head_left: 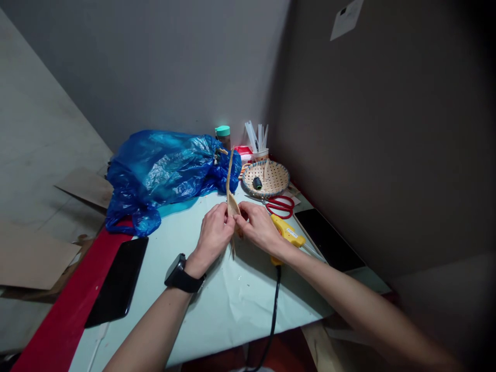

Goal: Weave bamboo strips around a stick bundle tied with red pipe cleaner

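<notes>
Both hands meet over the middle of the table around a tan dried plant strip, which looks like husk or leaf. Its long narrow end stands up above my fingers, its wider part lies between the hands, and thin ends hang below. My left hand pinches it from the left, with a black watch on the wrist. From the right, my right hand grips the same piece with thumb and fingers. A yellow hot glue gun lies just beyond my right wrist, partly covered by the forearm.
A blue plastic bag fills the back left. Behind the hands are red-handled scissors, a woven basket holding a dark thread spool, a cup of glue sticks and a green-lidded jar. Dark-screened devices flank both sides; a black cord crosses the front edge.
</notes>
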`<state>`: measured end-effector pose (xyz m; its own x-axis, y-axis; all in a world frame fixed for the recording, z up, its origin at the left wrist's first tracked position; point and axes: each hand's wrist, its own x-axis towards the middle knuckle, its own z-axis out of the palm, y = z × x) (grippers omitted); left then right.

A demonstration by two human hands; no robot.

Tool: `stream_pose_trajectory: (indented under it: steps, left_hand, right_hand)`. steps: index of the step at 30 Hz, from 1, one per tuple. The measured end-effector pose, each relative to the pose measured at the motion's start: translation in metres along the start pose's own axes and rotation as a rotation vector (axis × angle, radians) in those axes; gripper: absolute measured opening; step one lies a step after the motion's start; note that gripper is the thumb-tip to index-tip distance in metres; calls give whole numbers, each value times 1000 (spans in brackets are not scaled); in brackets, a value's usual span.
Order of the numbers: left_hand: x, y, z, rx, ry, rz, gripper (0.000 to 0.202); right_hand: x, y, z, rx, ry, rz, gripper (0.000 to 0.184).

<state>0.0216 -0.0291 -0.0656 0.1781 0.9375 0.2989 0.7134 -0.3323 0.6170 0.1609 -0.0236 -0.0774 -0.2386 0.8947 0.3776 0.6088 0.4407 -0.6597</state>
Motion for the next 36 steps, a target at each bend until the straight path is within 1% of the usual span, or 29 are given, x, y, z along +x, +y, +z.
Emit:
stream_pose_trajectory:
  steps: [3,6,9,12,15,17,19,21,23,24,25,26,28,29,30,31,32,33,35,36]
  left_hand:
    - [-2,2,-2,-8,-7,1,11]
    - [-2,3,-2,-10,-10,-10,10]
    - [1,-1,-1,0,9,-31,10]
    - [3,-10,-3,0,22,-80,12]
    - [6,-18,-8,-25,9,-103,11]
    - [8,-23,-12,-20,28,-113,12]
    - [12,-28,-17,7,80,-143,15]
    - [17,-37,-21,30,140,-192,18]
    - [23,-47,-26,26,184,-249,20]
    - [25,-53,-29,14,201,-277,20]
    - [28,-58,-31,-5,216,-306,21]
    - [30,-64,-33,-33,227,-332,21]
    - [32,-73,-37,-113,239,-382,20]
    - [33,-77,-38,-165,239,-405,18]
    - [33,-79,-38,-227,235,-426,16]
    - [33,-79,-38,-296,226,-445,13]
    - [32,-77,-37,-374,208,-458,10]
    - [31,-73,-36,-460,181,-462,7]
    - [25,-58,-32,-642,100,-447,4]
    - [21,-49,-30,-730,51,-432,6]
  right_hand:
    - [0,0,-2,58,-53,-22,17]
    - [1,0,-5,137,-93,4,18]
    - [1,-1,-10,240,-127,12,16]
    - [1,-5,-18,409,-281,20,15]
    - [-3,-9,-30,537,-428,37,14]
    - [-9,-14,-40,642,-481,65,17]
    - [-18,-19,-52,739,-493,133,25]
    - [-30,-25,-68,806,-446,230,28]
    - [-44,-29,-89,865,-349,304,27]
    - [-50,-30,-101,886,-264,318,26]
    - [-56,-30,-114,913,-136,313,26]
    - [-61,-30,-127,942,25,299,26]
    - [-68,-31,-150,992,352,214,32]
    - [-70,-32,-159,1019,464,161,38]
    - [-70,-34,-165,1041,539,124,40]
    - [-69,-37,-167,1062,564,107,40]
    - [-67,-39,-165,1079,541,115,37]
    - [-63,-42,-159,1086,489,155,32]
    - [-55,-44,-137,1070,259,259,25]
    - [-50,-43,-122,1030,77,335,27]
